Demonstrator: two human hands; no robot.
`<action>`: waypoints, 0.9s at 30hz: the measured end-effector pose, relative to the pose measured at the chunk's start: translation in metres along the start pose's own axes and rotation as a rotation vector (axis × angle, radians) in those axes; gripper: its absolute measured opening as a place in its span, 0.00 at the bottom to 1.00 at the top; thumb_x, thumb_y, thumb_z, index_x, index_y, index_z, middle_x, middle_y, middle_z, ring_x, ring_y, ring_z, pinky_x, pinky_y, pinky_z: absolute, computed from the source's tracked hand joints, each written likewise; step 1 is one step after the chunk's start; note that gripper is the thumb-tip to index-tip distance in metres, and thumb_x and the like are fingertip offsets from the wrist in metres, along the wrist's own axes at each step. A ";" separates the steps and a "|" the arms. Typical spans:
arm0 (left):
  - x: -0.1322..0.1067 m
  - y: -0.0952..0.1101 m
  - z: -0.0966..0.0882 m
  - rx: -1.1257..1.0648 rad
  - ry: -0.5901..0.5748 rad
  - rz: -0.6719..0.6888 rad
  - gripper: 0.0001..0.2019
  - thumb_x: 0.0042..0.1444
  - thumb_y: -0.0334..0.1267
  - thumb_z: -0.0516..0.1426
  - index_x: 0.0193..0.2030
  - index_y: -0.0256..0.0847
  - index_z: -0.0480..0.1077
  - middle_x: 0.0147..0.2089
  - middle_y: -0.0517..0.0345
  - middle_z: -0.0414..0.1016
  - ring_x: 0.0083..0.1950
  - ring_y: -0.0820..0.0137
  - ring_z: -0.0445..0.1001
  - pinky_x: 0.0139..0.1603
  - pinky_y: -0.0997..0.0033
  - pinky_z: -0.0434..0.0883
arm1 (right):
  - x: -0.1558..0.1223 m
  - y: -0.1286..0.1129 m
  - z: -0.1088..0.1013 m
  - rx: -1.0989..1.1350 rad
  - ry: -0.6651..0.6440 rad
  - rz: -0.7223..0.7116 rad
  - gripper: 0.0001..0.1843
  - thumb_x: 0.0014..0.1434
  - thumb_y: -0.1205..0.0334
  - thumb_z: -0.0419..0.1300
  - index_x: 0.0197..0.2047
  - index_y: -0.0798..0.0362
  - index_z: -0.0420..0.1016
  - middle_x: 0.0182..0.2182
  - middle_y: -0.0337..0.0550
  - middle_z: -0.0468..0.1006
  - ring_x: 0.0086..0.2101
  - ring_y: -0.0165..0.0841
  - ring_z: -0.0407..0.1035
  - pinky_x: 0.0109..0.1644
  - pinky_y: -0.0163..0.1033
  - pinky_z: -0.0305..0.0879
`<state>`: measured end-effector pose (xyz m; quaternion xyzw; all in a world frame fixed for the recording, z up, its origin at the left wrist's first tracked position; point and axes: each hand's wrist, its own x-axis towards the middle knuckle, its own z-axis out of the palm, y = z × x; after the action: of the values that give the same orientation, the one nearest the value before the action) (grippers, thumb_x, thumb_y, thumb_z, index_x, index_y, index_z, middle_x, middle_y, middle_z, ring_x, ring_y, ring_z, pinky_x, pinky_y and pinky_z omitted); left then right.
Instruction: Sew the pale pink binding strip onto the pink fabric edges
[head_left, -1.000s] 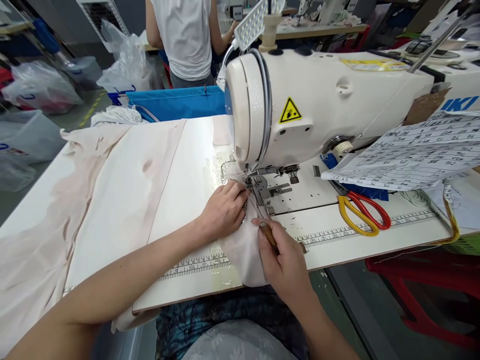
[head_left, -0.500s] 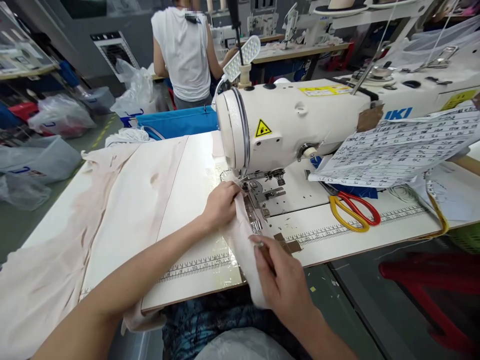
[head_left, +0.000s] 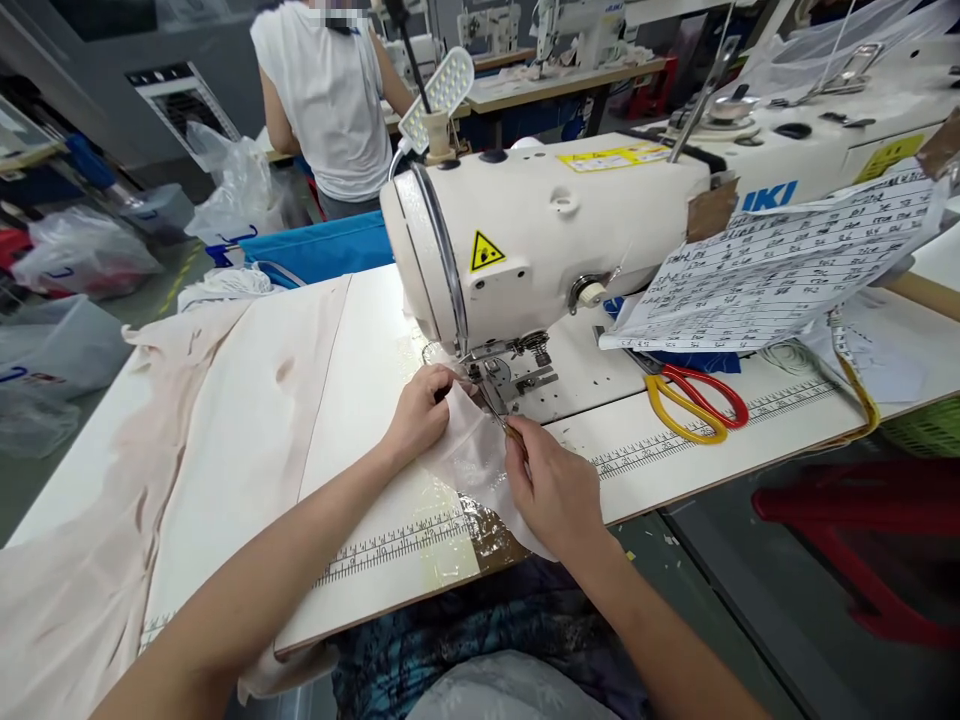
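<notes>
The left hand [head_left: 420,415] pinches pale fabric [head_left: 474,455]; the right hand [head_left: 559,487] grips a slim tool [head_left: 513,432], possibly an awl. Beyond both stands a sewing machine [head_left: 555,220]; scissors [head_left: 696,404] lie to their right.

At a white sewing machine [head_left: 555,215], a person's left hand [head_left: 418,412] pinches pale pink fabric [head_left: 476,455] while the right hand [head_left: 555,485] grips a slim tool [head_left: 511,430] near its edge; red-and-yellow-handled scissors [head_left: 688,400] lie on the tabletop [head_left: 367,350].

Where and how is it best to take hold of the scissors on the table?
Probably by the red loop and yellow loop of the handles, from the table's front edge: the scissors lie flat, loops nearest that edge, blades pointing back toward the paper sheet.
</notes>
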<state>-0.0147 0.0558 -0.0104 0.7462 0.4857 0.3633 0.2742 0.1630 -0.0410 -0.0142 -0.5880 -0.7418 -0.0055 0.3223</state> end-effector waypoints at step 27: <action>0.002 -0.003 0.001 0.061 -0.024 0.023 0.06 0.57 0.37 0.56 0.32 0.43 0.74 0.40 0.55 0.78 0.44 0.62 0.74 0.48 0.58 0.72 | 0.001 0.002 0.003 0.046 -0.011 -0.017 0.19 0.72 0.63 0.44 0.51 0.59 0.75 0.41 0.49 0.84 0.32 0.38 0.79 0.26 0.38 0.68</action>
<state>-0.0150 0.0590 -0.0126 0.7641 0.4845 0.3427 0.2529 0.1631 -0.0384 -0.0164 -0.5742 -0.7484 0.0120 0.3316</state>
